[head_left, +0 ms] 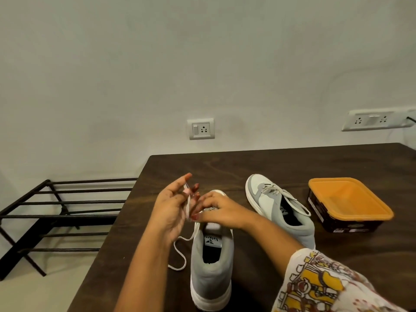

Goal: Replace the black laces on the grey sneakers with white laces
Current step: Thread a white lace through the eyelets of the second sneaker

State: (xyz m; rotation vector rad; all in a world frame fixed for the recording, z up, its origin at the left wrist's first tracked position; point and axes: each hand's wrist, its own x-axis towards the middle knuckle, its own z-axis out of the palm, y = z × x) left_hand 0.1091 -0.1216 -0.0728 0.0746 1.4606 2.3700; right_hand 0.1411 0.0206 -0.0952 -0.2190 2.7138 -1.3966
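Note:
A grey sneaker stands heel toward me on the dark wooden table. My left hand is raised beside its front and pinches a white lace, whose loose end trails over the table at the shoe's left. My right hand lies over the shoe's eyelets, fingers curled on the lace there. The second grey sneaker sits to the right, threaded with a white lace. No black lace is in view.
An orange tub with dark sides stands at the right of the table. A black metal rack stands on the floor left of the table. Wall sockets are behind.

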